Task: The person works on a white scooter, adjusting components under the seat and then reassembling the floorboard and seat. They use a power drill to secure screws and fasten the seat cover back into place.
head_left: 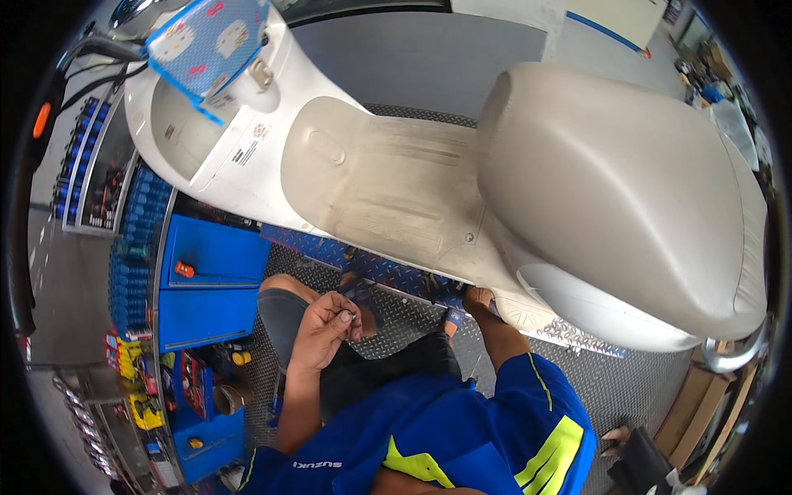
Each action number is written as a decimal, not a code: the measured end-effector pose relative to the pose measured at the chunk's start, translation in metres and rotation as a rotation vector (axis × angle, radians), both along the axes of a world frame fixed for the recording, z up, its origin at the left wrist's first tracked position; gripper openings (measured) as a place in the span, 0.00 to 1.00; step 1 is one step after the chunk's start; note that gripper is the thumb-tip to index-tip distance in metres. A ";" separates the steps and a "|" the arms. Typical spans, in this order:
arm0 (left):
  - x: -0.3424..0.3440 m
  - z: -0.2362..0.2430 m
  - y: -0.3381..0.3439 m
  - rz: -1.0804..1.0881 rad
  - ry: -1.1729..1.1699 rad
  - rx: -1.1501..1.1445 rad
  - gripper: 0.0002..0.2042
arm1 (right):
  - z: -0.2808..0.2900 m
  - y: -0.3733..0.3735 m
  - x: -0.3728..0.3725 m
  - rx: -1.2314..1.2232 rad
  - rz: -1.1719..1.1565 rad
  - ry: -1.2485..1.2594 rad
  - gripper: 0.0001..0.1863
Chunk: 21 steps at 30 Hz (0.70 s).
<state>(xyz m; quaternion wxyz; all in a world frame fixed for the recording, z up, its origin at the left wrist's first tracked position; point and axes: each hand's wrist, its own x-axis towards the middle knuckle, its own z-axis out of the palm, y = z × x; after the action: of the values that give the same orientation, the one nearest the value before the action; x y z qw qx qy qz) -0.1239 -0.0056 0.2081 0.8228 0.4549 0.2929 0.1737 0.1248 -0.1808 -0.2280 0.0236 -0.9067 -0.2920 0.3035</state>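
A cream-and-white scooter [379,173] with a beige seat [610,198] stands across the view, above a blue diamond-plate platform [318,247]. My left hand [330,326] is raised below the scooter's floorboard, thumb and fingers pinched around a tiny item too small to make out. My right hand [477,299] reaches under the lower edge of the bodywork, behind the seat's front end; its fingers are mostly hidden there, along with whatever they touch. My knee [285,318] is bent beside my left hand.
Blue drawers [198,313], bottle racks [132,280] and assorted tools line the left. A blue patterned front basket [198,49] hangs on the scooter. Cardboard pieces [701,412] lean at the right, near another person's bare foot [610,441]. A grey panel [412,58] stands behind.
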 end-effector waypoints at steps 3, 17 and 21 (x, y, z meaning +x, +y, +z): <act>-0.012 -0.010 -0.002 0.045 0.007 -0.101 0.02 | 0.024 -0.002 0.007 0.021 0.061 0.143 0.30; 0.093 -0.063 0.070 -0.252 -0.045 -0.167 0.06 | 0.158 -0.067 -0.026 0.219 0.064 0.249 0.43; 0.141 -0.084 0.097 -0.288 -0.002 -0.186 0.06 | 0.252 -0.099 -0.010 0.472 0.030 0.620 0.36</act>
<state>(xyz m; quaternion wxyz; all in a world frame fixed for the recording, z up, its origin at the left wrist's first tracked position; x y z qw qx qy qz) 0.0173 0.0917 0.1244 0.8780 0.4141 0.2387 0.0267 0.1144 -0.2797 0.0237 0.3140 -0.7372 -0.3461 0.4879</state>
